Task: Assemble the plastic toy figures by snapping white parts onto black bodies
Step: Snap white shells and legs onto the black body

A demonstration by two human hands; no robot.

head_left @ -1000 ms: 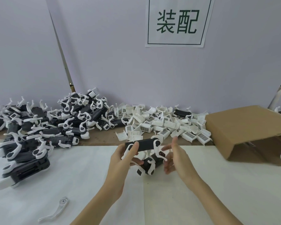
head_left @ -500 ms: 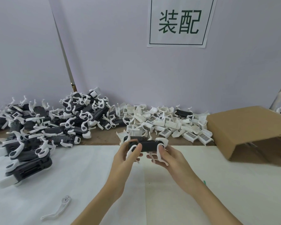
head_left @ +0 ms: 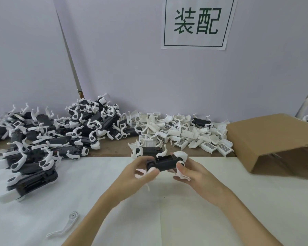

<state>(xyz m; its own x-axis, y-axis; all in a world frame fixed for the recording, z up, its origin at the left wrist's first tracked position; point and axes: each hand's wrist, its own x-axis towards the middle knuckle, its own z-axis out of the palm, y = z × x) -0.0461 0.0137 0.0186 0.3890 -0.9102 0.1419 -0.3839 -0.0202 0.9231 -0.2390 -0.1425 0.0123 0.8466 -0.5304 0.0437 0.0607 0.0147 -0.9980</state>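
Note:
A black toy body (head_left: 164, 163) with white limb parts on it is held lengthwise between both hands over the white table cover. My left hand (head_left: 140, 172) grips its left end, fingers over a white leg. My right hand (head_left: 192, 172) holds the right end, thumb on a white part. Just behind the held one, another black body with white legs (head_left: 149, 150) lies on the table. A heap of loose white parts (head_left: 183, 134) sits against the wall. A big pile of assembled black-and-white figures (head_left: 48, 139) fills the left.
A brown cardboard box (head_left: 274, 137) lies open on its side at the right. A single white limb piece (head_left: 66, 226) lies near the front left. A paper sign (head_left: 197, 22) with green characters hangs on the wall. The white cover (head_left: 256, 201) spans the table front.
The hands have lifted the body slightly and turned it level. My right hand, open a second ago, has closed on the right end. A second body that was under the hands is no longer there.

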